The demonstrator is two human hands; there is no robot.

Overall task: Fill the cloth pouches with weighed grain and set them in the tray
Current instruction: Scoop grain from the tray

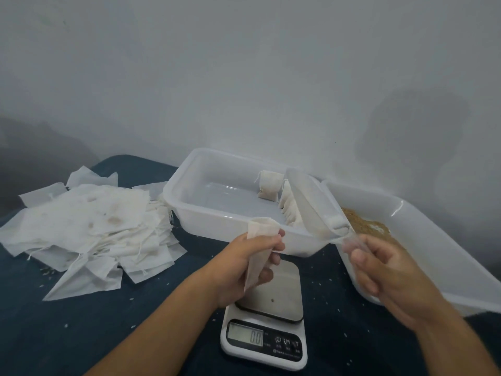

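**Over the scale, pouch mouth held up for the scoop**

Above the scale plate, at lower centre of the frame, the left hand (250,263) gripped an empty cloth pouch (259,249), fingers and thumb curled round its body so that the mouth stood open and faced up. The right hand (385,270), at lower right, held the handle of a clear plastic scoop (311,204), whose bowl reached up and left, over the near right corner of the tray (189,207). Whether the scoop held grain could not be told. The digital scale (264,324) read zero, with one stray grain on its plate.

Filled pouches (268,188) stood along the right wall of the tray, in the middle of the frame; the grain bin (406,213) lay at right, and a heap of empty pouches (89,229) at left on the dark blue cloth (81,335), which was dotted with spilt grains.

To do this step well, the scoop's lip would likely need to come right to the pouch mouth, touching or just inside it, before tipping. A slow pour seemed wise, since the limp cloth could fold shut. Keeping the pouch low over the scale plate would let spills be seen
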